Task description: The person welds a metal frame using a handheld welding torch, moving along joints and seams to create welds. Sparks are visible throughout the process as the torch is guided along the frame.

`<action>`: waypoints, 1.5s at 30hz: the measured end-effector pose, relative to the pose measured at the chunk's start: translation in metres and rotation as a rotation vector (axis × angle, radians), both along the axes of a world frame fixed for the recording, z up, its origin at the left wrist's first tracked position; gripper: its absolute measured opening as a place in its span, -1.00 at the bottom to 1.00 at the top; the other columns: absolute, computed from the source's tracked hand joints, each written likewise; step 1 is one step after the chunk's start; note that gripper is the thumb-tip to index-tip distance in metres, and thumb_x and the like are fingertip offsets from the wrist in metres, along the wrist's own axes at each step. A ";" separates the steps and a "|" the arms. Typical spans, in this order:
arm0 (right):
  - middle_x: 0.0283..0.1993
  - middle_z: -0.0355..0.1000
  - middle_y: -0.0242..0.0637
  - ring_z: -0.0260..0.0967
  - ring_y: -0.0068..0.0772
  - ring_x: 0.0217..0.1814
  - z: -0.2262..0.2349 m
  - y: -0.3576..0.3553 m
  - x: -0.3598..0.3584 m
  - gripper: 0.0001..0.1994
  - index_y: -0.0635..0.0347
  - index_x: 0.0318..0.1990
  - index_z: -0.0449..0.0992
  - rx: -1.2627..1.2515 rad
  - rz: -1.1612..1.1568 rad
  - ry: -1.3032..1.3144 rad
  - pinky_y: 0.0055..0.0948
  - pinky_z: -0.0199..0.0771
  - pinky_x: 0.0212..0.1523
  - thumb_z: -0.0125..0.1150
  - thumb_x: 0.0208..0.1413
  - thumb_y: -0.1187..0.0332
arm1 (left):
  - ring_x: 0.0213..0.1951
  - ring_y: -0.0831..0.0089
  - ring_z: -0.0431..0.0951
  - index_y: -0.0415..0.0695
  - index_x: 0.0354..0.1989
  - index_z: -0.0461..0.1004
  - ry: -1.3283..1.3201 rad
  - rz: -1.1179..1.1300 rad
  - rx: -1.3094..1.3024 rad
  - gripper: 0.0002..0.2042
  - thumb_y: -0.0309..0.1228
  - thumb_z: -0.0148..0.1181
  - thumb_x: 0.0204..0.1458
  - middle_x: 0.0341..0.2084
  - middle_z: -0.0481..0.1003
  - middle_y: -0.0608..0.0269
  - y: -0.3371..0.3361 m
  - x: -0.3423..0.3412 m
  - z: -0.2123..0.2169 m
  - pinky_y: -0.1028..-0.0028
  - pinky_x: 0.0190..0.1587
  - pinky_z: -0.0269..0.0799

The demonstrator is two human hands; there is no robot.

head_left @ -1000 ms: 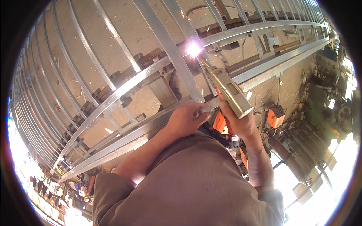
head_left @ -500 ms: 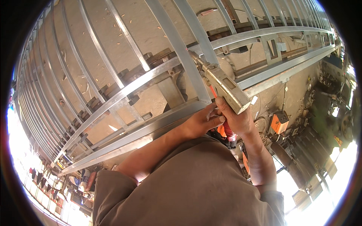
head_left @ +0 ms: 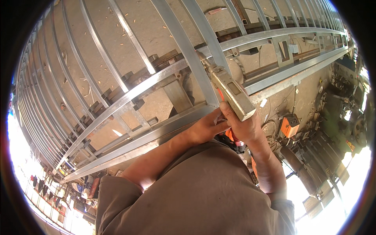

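My right hand (head_left: 246,127) is wrapped round the handle of a welding gun, its thumb along the side. The welding gun (head_left: 233,92) has a boxy, brass-coloured body, a narrow nozzle and a red-orange part below. Bent in beside the right hand, my left hand (head_left: 209,127) has its fingers closed against the gun's handle area; the fingertips are partly hidden. The nozzle points away from me, its tip at a flat grey metal bar (head_left: 190,58) of a large frame, near where a long cross rail (head_left: 168,72) meets it.
Many parallel bars (head_left: 94,35) stretch away on the left. A nearer long rail (head_left: 172,119) runs just in front of my body. An orange box-shaped machine (head_left: 290,126) stands on the floor at right, near cables and dark equipment. A red-handled tool (head_left: 215,11) lies beyond the frame.
The welding gun's rear end and my right hand have shifted slightly left and down. The nozzle stays near the same joint, and my left hand moves only a little.
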State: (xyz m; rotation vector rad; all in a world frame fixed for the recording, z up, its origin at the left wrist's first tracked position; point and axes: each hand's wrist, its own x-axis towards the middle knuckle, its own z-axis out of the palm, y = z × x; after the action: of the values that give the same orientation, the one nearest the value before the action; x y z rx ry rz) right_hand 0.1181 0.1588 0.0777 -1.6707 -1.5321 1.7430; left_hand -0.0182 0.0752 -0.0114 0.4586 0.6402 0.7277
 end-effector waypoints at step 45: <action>0.12 0.57 -0.04 0.61 -0.22 0.08 -0.003 -0.017 0.012 -0.36 0.20 0.44 0.26 -0.006 0.042 -0.107 -0.27 0.59 0.04 0.36 0.28 0.26 | 0.37 0.27 0.30 -0.21 0.47 0.02 0.083 -0.153 0.095 -0.44 -0.27 0.06 0.43 0.32 0.29 0.05 0.008 -0.009 0.027 0.23 0.40 0.30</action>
State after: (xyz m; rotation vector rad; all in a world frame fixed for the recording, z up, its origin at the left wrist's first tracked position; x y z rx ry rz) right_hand 0.1305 0.1422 0.0749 -1.7735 -1.6204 1.7051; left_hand -0.0270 0.0833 0.0153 0.6209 0.6431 0.5980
